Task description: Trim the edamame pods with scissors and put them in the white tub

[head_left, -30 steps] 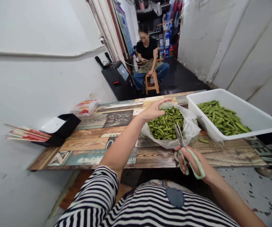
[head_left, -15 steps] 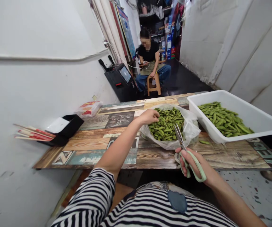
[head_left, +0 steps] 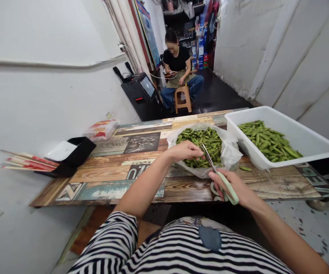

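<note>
Green bean pods fill a white plastic bag that lies open on the wood-patterned table. Above the pods at the bag's near side, my left hand has its fingers pinched together; what is between the fingertips is too small to make out. My right hand grips the light green handles of a pair of scissors, whose blades point up and left, close to my left fingertips. One loose pod lies on the table to the right of the bag.
A white tub of pods stands on the right. At the left are a black holder with chopsticks and a plastic-wrapped packet. Beyond the table, a person sits behind a small brown stool.
My left hand has moved right and toward me, from the pods to the scissor tips. The scissor blades are closer together. The view has shifted slightly.
</note>
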`<state>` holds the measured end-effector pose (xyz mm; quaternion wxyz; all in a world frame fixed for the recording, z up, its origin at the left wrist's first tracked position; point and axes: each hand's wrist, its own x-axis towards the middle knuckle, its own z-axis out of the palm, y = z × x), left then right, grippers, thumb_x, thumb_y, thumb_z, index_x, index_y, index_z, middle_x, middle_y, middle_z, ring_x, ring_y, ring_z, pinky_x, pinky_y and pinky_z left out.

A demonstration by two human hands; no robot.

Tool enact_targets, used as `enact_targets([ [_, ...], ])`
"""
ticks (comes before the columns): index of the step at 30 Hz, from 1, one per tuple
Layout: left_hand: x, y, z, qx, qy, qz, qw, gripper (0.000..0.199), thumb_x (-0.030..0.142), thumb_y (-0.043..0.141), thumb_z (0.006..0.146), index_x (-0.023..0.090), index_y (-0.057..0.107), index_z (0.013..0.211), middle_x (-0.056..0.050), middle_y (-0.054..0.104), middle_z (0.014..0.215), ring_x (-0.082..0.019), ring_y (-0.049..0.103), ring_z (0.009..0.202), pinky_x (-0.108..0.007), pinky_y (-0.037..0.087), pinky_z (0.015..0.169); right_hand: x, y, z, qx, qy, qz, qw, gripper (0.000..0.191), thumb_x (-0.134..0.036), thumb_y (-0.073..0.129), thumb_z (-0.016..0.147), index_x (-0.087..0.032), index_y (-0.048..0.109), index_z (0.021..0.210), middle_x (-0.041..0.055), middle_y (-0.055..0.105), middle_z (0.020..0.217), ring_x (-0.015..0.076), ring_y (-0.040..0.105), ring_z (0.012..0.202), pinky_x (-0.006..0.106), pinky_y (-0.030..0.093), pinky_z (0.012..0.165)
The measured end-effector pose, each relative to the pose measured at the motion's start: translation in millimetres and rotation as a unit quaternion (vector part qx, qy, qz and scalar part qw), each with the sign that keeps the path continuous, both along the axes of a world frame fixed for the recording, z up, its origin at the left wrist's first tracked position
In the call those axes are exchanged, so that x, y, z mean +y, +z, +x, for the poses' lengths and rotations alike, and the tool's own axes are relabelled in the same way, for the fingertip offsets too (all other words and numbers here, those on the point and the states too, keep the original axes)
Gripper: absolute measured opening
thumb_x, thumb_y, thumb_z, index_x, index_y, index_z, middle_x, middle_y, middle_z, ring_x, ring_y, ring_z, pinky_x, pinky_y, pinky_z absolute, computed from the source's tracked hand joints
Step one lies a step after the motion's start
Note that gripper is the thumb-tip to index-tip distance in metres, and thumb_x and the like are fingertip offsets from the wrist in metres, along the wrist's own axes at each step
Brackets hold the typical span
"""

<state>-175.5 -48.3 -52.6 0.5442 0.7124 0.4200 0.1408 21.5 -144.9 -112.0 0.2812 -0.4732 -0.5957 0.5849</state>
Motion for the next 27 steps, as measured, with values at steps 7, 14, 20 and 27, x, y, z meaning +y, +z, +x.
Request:
enact_targets([
  [7,2.2,-23.2,1.2,-0.153,0.106,-0.144,0.972,0.032,0.033,0.076,0.063,0.009,0.066,0.08,0.003,0.053,0.053,-0.004,0.045,0.047,-0.018,0.033,0.047,-5.6,-4.2,-4.2,0.051,-0.02,-0.072,0.996,0.043,-0.063,0.045,0.082,-0.02,0.048,0.078,-0.0056,0.05,0.052,0.0093,0.049,0.038,0.021,0.042,0.038],
  [14,-11.2,-38.6,16.7,-0.294,0.253,-0.137,0.912,0.03,0.019,0.08,0.059,0.008,0.053,0.068,-0.004,0.065,0.063,-0.011,0.065,0.064,-0.027,0.052,0.069,-10.7,1.1,-8.5,0.126,-0.04,-0.1,0.986,0.048,-0.064,0.042,0.083,-0.018,0.052,0.092,-0.0035,0.054,0.058,0.0115,0.054,0.044,0.024,0.043,0.045],
  [20,-29.2,-37.8,29.5,-0.302,0.295,-0.144,0.895,0.028,0.014,0.077,0.063,0.009,0.049,0.063,-0.004,0.065,0.059,-0.011,0.065,0.059,-0.026,0.053,0.067,-10.2,3.6,-13.2,0.095,-0.039,-0.074,0.992,0.048,-0.064,0.043,0.082,-0.018,0.047,0.069,-0.0031,0.052,0.054,0.0093,0.051,0.041,0.022,0.042,0.042],
  [27,-29.6,-30.3,14.1,-0.319,0.32,-0.152,0.879,0.024,0.008,0.067,0.067,0.011,0.045,0.061,-0.004,0.064,0.064,-0.011,0.064,0.064,-0.024,0.051,0.068,-11.4,1.1,-16.8,0.099,-0.119,-0.093,0.984,0.045,-0.062,0.054,0.077,-0.019,0.053,0.087,-0.0077,0.046,0.048,0.0081,0.043,0.032,0.02,0.038,0.03],
])
